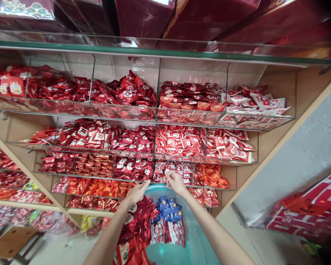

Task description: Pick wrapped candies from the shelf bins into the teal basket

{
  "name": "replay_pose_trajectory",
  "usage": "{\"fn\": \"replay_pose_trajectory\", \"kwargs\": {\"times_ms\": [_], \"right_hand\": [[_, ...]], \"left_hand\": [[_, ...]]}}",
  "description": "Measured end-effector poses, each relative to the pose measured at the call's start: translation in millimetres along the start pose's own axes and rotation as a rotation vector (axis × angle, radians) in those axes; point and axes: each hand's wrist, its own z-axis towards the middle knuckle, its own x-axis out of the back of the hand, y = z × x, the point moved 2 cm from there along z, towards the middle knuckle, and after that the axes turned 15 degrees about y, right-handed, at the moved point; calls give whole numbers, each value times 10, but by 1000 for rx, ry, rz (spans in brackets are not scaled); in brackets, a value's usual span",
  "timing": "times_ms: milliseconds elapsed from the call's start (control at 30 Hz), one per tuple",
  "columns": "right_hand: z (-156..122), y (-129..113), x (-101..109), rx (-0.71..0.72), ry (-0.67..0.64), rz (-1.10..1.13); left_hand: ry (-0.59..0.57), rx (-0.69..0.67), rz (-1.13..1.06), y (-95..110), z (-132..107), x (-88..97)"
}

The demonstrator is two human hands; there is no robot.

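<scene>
A turquoise plastic basket (202,232) is below me, its far rim close to the lower shelves. Inside it lie dark red packets (139,221) on the left, blue packets (168,209) in the middle and red-and-white printed packets (176,232) below those. My left hand (136,193) is closed at the basket's far left rim; its lower fingers are hidden. My right hand (176,183) reaches over the rim to a compartment of small red-and-white packets (187,170). Its fingers are pinched together, and what they hold cannot be made out.
Glass shelves (127,119) with clear dividers rise ahead, filled with red packets (131,92). Orange packets (211,176) lie right of my right hand. Large dark red boxes (143,18) sit overhead. A wooden stool (12,241) stands lower left; red-and-white packaging (298,217) leans by the right wall.
</scene>
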Motion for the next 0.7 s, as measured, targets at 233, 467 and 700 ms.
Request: {"fn": "replay_pose_trajectory", "kwargs": {"times_ms": [233, 467, 700], "right_hand": [[-82, -37, 79, -11, -26, 103], [-191, -27, 142, -127, 33, 277], [-273, 27, 130, -166, 101, 448]], "left_hand": [[-13, -9, -9, -10, 19, -14], [-14, -4, -12, -39, 28, -31], [-11, -18, -17, -44, 14, -21]]}}
